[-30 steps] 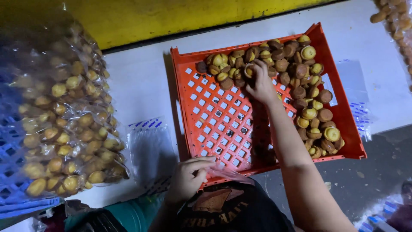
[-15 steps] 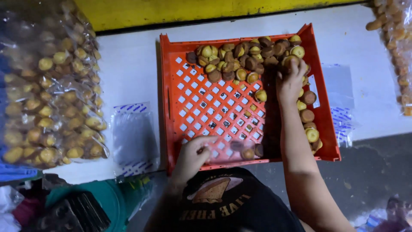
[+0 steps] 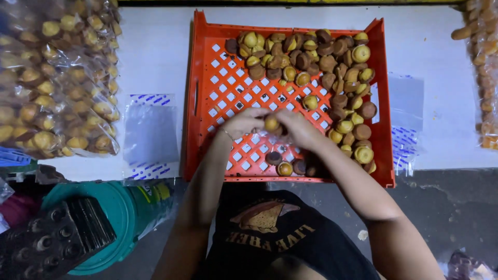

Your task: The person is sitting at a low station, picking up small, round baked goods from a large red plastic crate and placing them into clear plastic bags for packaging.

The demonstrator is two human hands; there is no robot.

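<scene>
An orange plastic crate (image 3: 212, 93) lies on a white table and holds several small round cakes (image 3: 321, 57), yellow and brown, piled along its far and right sides. My left hand (image 3: 244, 123) and my right hand (image 3: 301, 129) meet over the crate's middle. Between their fingertips sit a few small cakes (image 3: 272, 123); both hands are closed around them. Three more cakes (image 3: 285, 165) lie near the crate's front edge, just below my hands.
Clear bags filled with the same cakes (image 3: 57, 78) are stacked at the left. Empty flat plastic bags (image 3: 150, 132) lie left of the crate, another bag (image 3: 404, 119) at its right. More bagged cakes (image 3: 482, 62) sit far right. A teal bucket (image 3: 119, 223) stands below left.
My right hand has drawn back from the cake pile at the crate's far right to the middle. My left hand moved up from the front edge to meet it, cakes held between them.
</scene>
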